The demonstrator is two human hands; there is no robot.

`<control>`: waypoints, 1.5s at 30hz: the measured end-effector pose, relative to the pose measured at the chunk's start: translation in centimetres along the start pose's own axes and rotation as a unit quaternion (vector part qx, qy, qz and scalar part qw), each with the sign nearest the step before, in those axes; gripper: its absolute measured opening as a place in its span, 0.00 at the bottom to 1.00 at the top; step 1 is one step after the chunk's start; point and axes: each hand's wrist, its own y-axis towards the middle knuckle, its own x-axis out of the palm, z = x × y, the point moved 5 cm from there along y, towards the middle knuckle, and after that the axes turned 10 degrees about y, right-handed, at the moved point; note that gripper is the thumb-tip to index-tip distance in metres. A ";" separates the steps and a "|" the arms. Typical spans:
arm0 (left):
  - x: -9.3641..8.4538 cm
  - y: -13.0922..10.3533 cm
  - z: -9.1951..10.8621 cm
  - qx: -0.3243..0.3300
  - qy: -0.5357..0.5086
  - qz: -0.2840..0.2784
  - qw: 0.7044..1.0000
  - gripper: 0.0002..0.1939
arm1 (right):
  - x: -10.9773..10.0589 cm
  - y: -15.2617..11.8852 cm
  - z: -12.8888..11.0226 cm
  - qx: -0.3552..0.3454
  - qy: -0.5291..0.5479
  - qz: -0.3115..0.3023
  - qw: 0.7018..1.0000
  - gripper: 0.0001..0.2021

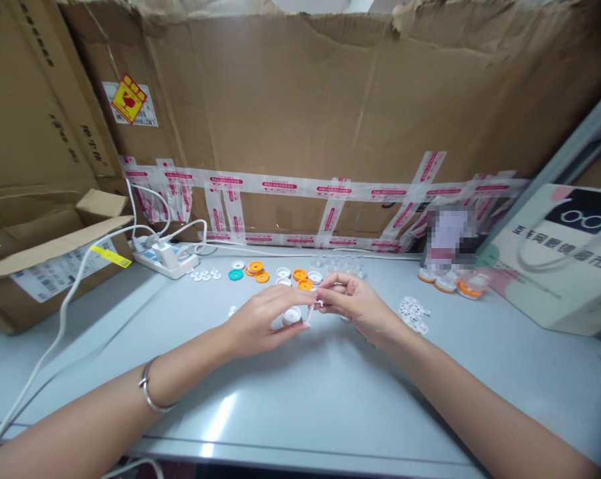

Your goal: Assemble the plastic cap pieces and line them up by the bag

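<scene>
My left hand is closed over the middle of the table, gripping a thin white disc edge-on between thumb and fingers. Close against that disc, my right hand pinches something small, white with dark marks, mostly covered by its fingertips. A white round cap shows within the curve of my left thumb and fingers. Behind my hands lie orange rings, white rings and a teal ring. Right of my right hand is a pile of small white pieces with dark spots.
A power strip with white cables and small white knobs sit at the left, beside an open carton. Clear round parts lie at the back. Orange-and-clear assembled pieces and a paper bag stand right. Large cardboard walls the rear.
</scene>
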 end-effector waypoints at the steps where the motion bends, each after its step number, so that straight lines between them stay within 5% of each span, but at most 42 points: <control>1: -0.1 0.0 0.0 0.005 0.002 0.004 1.000 0.18 | 0.1 -0.1 0.0 0.009 0.021 -0.003 1.000 0.12; 7: -0.6 0.4 -0.2 0.008 0.014 0.029 0.999 0.19 | 0.5 -0.2 0.6 0.035 0.166 -0.033 0.985 0.10; 13: -0.5 0.2 -0.5 -0.013 0.022 0.039 0.999 0.19 | 0.9 0.0 2.2 0.029 0.232 0.010 0.972 0.08; 20: -0.1 0.0 -0.8 -0.020 0.060 0.015 0.998 0.18 | 0.6 0.0 2.3 0.038 0.217 0.041 0.975 0.09; 29: -1.2 0.0 -0.8 -0.135 0.044 0.100 0.985 0.15 | 1.3 -0.3 2.0 0.011 0.224 -0.007 0.974 0.13; 45: -0.8 0.2 -0.2 -0.115 0.054 0.088 0.988 0.16 | 1.9 -0.6 1.9 0.007 0.204 -0.029 0.979 0.13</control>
